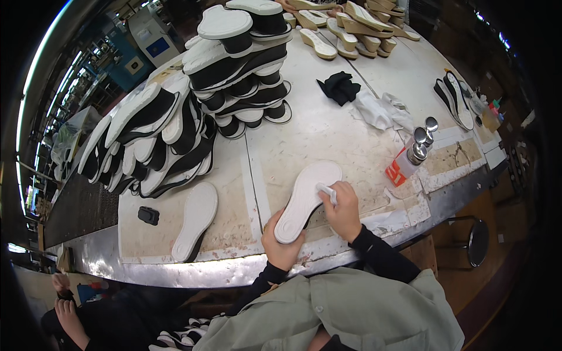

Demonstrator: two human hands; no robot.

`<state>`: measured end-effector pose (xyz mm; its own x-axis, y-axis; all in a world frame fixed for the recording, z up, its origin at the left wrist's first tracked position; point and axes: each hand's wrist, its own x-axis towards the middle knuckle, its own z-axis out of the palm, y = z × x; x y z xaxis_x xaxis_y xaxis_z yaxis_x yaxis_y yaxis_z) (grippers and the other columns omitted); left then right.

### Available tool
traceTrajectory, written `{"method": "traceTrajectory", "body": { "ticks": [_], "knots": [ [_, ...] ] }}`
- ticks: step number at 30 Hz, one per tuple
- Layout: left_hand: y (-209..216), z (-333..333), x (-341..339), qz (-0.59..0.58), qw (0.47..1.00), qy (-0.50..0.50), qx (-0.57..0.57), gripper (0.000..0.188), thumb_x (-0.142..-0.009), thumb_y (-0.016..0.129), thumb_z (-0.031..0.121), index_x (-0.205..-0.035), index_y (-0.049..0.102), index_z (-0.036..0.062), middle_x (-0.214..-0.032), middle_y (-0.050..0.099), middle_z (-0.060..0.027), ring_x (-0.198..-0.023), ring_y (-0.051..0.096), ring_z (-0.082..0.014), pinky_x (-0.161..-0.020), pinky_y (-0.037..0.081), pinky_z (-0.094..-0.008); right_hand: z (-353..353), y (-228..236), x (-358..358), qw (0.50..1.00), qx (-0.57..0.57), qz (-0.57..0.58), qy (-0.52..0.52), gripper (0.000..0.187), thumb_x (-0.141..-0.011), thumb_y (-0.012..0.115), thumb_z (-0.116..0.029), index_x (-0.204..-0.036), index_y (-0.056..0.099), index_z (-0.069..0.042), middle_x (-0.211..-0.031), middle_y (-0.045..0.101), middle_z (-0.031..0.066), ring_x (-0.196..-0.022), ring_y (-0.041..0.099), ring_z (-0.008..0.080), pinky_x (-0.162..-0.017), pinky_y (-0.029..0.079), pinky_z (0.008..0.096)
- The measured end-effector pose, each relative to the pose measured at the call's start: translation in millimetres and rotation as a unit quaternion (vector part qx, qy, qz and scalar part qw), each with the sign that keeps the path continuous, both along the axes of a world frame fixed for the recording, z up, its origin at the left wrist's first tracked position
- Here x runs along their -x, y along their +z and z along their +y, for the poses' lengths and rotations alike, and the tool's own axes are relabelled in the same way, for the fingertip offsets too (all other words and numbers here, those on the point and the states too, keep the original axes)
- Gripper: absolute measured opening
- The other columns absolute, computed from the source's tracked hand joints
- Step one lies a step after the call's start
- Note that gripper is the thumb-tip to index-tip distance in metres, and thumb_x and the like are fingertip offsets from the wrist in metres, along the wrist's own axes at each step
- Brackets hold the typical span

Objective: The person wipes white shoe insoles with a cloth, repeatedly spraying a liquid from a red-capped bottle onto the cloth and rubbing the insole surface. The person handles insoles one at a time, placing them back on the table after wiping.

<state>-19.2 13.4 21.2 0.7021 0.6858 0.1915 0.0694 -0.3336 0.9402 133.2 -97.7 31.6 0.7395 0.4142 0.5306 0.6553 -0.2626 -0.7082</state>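
My left hand [282, 244] is wrapped around the narrow end of a shoe sole [305, 187], white on top with a black side, held tilted over the near part of the table. In my right hand [344, 210] is a small white wad [328, 192], perhaps folded cloth; my fingers pinch it against the sole's right edge near the wide end. To the left, another white-topped sole [199, 212] lies on the table. Beside that sole sits a small black block-like object [148, 215].
Tall stacks of black-and-white soles [240, 70] stand at the left and back. Wedge soles [357, 29] lie at the far side. Black cloth [339, 88], white cloth [380, 111] and metal-capped bottles [407, 161] are to the right. A stool [477, 243] and another person's hands [69, 316] are beyond the edge.
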Motion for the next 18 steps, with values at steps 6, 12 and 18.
{"method": "traceTrajectory", "body": {
  "ticks": [6, 12, 18],
  "knots": [
    [11.9, 17.7, 12.5, 0.009, 1.0, -0.011, 0.025, 0.066, -0.062, 0.083, 0.004, -0.123, 0.058, -0.003, -0.112, 0.067, -0.0167, -0.104, 0.065, -0.022, -0.092, 0.05, -0.0342, 21.8, -27.9, -74.7, 0.991, 0.05, 0.114, -0.052, 0.032, -0.085, 0.069, -0.02, -0.072, 0.053, 0.004, -0.073, 0.055, 0.0222, -0.072, 0.054, 0.0413, -0.066, 0.042, 0.0479],
    [46.4, 85.7, 93.3, -0.004, 0.995, 0.085, -0.043, 0.072, -0.061, 0.091, 0.01, -0.123, 0.056, -0.0067, -0.111, 0.067, -0.0143, -0.102, 0.063, -0.0185, -0.093, 0.05, -0.0337, 19.8, -36.6, -76.8, 0.993, -0.008, 0.108, -0.038, 0.032, -0.084, 0.07, -0.021, -0.072, 0.054, 0.004, -0.069, 0.054, 0.022, -0.068, 0.052, 0.0411, -0.064, 0.042, 0.0458],
    [84.5, 152.8, 147.5, 0.063, 0.979, 0.167, -0.099, 0.066, -0.066, 0.088, 0.007, -0.123, 0.057, -0.0042, -0.116, 0.065, -0.0145, -0.105, 0.062, -0.0196, -0.094, 0.048, -0.0331, 12.2, -11.4, -66.0, 0.953, -0.135, 0.27, 0.032, 0.021, -0.092, 0.067, -0.017, -0.088, 0.064, 0.003, -0.08, 0.067, 0.0055, -0.068, 0.058, 0.011, -0.062, 0.046, 0.028]
  ]
}}
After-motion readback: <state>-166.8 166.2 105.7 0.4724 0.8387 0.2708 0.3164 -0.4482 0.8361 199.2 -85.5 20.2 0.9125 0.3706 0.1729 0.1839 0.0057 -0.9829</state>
